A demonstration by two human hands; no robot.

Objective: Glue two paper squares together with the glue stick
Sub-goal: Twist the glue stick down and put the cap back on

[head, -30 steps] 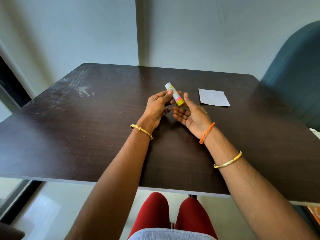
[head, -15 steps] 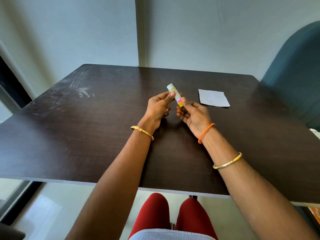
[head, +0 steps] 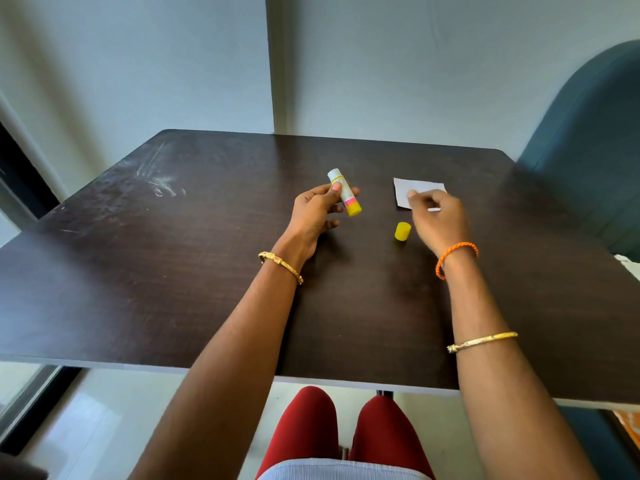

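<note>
Yellow plastic cap [head: 402, 231] stands on the dark wood-grain table [head: 173, 289], near the right wrist, just this side of the paper. Head view only.

Left hand [head: 313, 211] grips the white glue stick with pink band and yellow base [head: 345, 192], thumb and fingers curled round the barrel, held tilted above the table, white end pointing up and away, yellow base toward the camera. Cap is off the stick, so the glue end looks exposed; can't tell if any glue is wound out.

Right hand [head: 434, 216] is over the near edge of the white paper square [head: 417, 189], fingers bent, fingertips [head: 412, 194] at the sheet. Looks like a pinch on the paper but motion blur there, so cannot tell for sure. Only one sheet shape visible; whether two squares lie stacked there, cannot tell.

Step in hand, judged: getting the top square free for gluing. To do it well: pinch one corner only, slide a fingertip to separate the sheets if stacked, lay them side by side, flat. Keep the stick's open end clear of the table and the fingers. Risk: grabbing both sheets together, or creasing the thin paper.

Teal padded chair back [head: 588, 143] at right, pale wall [head: 415, 64] behind.
</note>
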